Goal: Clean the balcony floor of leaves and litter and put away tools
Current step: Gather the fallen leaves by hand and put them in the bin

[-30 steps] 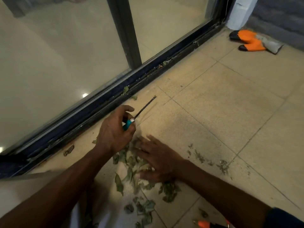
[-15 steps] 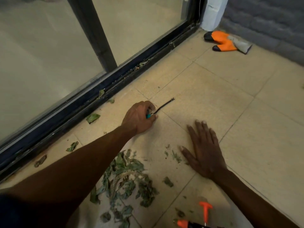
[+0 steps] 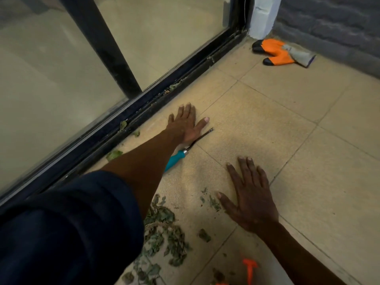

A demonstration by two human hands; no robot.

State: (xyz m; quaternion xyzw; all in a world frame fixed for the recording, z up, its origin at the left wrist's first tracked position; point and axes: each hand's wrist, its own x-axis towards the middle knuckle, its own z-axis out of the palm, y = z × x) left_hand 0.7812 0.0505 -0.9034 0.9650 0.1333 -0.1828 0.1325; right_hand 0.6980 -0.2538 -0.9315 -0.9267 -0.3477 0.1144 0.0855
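My left hand [image 3: 185, 124] lies flat on the beige tiles near the sliding door track, fingers spread, holding nothing. A weeding tool with a teal handle [image 3: 174, 159] and a thin dark forked shaft lies on the floor just under that hand's wrist and forearm. Flat on the tiles to the right rests my right hand [image 3: 249, 194], open as well. A heap of dry green leaves [image 3: 162, 231] sits near the bottom centre, beside my left sleeve. Loose leaves [image 3: 114, 154] lie along the door track [image 3: 144, 112].
Orange and grey gloves [image 3: 281, 53] lie in the far right corner by a grey brick wall [image 3: 333, 27]. An orange-handled tool [image 3: 249, 268] pokes in at the bottom edge. Glass door panels and a dark frame post [image 3: 102, 44] close off the left side.
My left hand has let go of the teal-handled tool, which now lies on the floor, and has reached forward flat onto the tiles. The right hand stays flat.
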